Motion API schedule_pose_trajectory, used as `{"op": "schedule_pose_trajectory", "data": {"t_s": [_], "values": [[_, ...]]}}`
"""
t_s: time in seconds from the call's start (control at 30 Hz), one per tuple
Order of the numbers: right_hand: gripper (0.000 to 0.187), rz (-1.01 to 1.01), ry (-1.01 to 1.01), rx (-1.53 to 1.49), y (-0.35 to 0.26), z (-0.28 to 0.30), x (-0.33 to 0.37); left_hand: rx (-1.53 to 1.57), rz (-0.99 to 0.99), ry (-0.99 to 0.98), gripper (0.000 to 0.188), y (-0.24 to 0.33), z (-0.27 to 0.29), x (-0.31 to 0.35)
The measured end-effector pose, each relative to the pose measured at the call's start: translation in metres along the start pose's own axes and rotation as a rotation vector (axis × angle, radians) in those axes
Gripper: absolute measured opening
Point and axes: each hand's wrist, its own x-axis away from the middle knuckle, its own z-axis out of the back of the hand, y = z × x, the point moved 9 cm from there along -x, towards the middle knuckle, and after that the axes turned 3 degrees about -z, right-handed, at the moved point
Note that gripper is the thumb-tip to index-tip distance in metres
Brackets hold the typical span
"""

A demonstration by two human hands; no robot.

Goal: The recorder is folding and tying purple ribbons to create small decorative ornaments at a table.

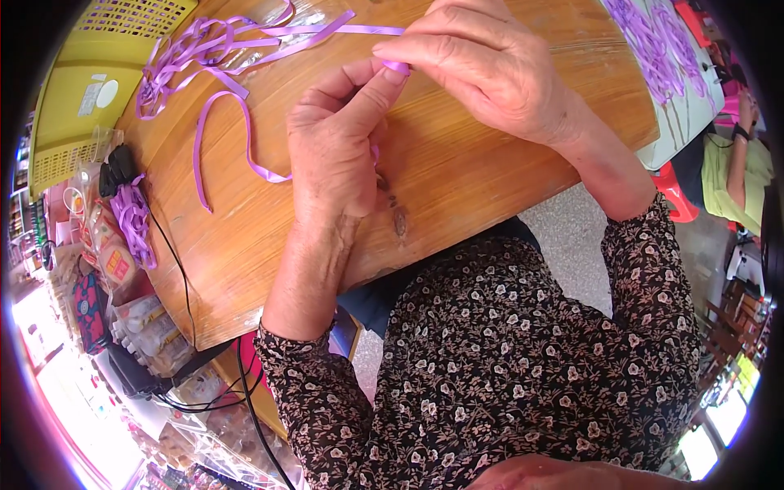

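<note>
A narrow purple ribbon (396, 67) is pinched between the thumb and fingers of my left hand (339, 139), over the wooden table. My right hand (498, 73) meets it there, thumb and forefinger closed at the same folded bit of ribbon. One strand runs from the fingertips leftward into a loose purple ribbon heap (192, 57) at the far left. A curling ribbon tail (247, 139) lies on the wood left of my left hand. The right hand's other fingers are partly cut off by the upper edge.
A yellow plastic basket (82, 73) stands at the table's left edge, near a bundled purple ribbon (133, 216) and a black cable (175, 253). More purple ribbons (653, 49) lie at the far right. Another person in yellow-green clothing (739, 171) sits beyond a red stool (674, 192).
</note>
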Motion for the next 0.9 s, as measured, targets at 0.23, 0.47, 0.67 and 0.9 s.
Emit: {"op": "schedule_pose_trajectory", "data": {"t_s": [0.23,0.47,0.67,0.9], "values": [[0.026,-0.473,-0.138,-0.307,0.018,0.006,-0.017,0.042,-0.047,-0.056,0.014,0.002,-0.006,-0.001],[0.024,-1.015,-0.241,-0.607,0.042,0.001,-0.013,-0.010,-0.090,0.030,0.013,0.009,-0.002,0.003],[0.013,-1.035,-0.307,-0.571,0.041,-0.007,0.001,0.034,-0.122,-0.022,0.011,0.010,-0.003,0.004],[0.009,-1.699,-0.274,-1.050,0.042,-0.034,0.056,0.218,-0.196,-0.115,0.009,0.015,-0.015,0.005]]}}
